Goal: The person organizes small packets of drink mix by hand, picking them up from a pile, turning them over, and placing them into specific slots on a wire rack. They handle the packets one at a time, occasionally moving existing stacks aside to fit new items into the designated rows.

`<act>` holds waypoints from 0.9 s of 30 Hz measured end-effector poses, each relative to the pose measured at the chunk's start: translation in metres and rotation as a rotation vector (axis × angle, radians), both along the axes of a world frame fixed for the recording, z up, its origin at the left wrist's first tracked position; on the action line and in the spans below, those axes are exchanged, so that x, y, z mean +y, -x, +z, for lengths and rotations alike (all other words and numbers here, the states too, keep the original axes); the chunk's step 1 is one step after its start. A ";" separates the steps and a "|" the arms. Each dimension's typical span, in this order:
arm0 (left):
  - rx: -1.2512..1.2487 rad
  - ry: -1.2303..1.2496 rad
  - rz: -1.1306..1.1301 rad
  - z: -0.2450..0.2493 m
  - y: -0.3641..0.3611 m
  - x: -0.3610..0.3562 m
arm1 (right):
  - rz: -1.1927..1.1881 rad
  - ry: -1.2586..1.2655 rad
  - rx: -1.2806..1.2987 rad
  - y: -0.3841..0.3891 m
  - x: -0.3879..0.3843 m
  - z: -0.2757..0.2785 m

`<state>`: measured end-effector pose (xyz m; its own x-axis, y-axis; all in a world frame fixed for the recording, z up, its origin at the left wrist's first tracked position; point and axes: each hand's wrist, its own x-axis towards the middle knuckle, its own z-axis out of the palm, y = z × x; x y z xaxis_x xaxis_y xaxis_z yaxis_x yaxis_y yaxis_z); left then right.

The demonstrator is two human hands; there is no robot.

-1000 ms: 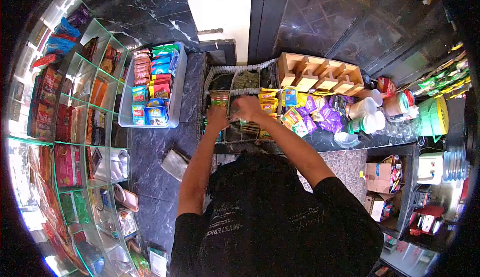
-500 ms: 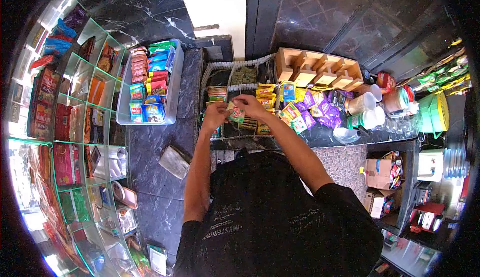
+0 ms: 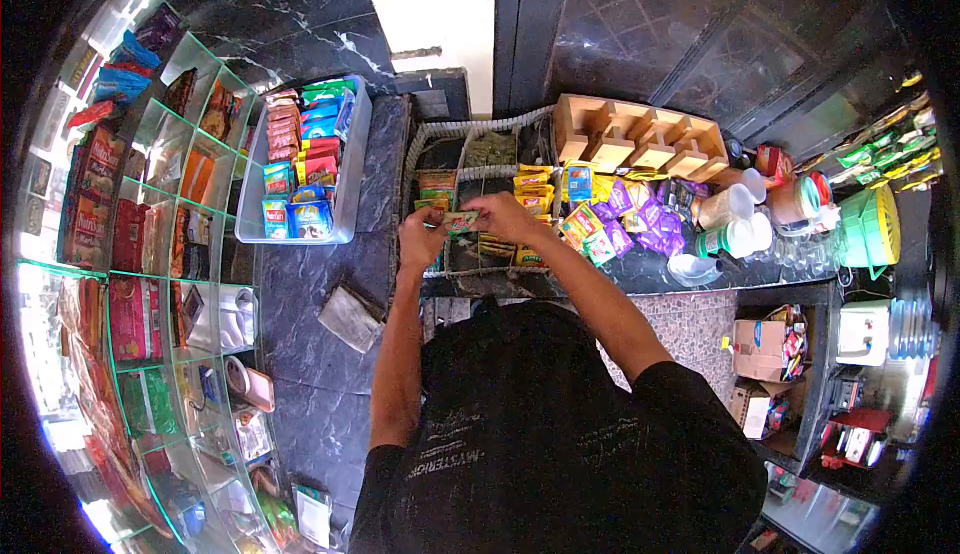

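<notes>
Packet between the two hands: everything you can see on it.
The packet is small and green with a red patch; its material looks like thin, shiny plastic or foil. It lies roughly crosswise above the divided holder, pinched at one end by the left hand and at the other by the right hand. Print unreadable; whether it's several stacked, I can't tell.

From here I count two hands (image 3: 423,240), one packet (image 3: 461,222), one plastic bin (image 3: 354,176), one wooden rack (image 3: 640,144), one green bucket (image 3: 862,229), two cardboard boxes (image 3: 758,349) (the purple sachets (image 3: 655,229) overlap too much to tally).
</notes>
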<state>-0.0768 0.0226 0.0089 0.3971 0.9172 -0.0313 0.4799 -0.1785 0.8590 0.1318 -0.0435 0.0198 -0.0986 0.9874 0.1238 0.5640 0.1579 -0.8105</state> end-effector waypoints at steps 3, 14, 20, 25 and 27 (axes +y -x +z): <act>0.026 -0.162 -0.056 0.004 -0.001 -0.009 | 0.067 0.027 -0.251 0.003 -0.003 -0.002; 0.310 -0.316 -0.164 -0.050 0.011 -0.012 | 0.046 0.038 -0.684 0.029 -0.005 -0.030; 0.469 -0.598 -0.243 -0.028 0.006 -0.018 | 0.078 0.011 -0.756 0.038 -0.005 -0.021; 0.589 -0.536 -0.209 -0.036 -0.008 -0.014 | 0.031 0.031 -0.829 0.049 0.003 -0.042; 0.603 -0.507 -0.193 -0.036 -0.013 -0.017 | 0.033 0.035 -0.871 0.054 0.004 -0.042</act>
<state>-0.0643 0.0056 -0.0269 0.5974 0.7943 0.1103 0.7556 -0.6036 0.2545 0.0783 -0.0392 -0.0223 -0.1727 0.9842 -0.0396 0.9809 0.1682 -0.0974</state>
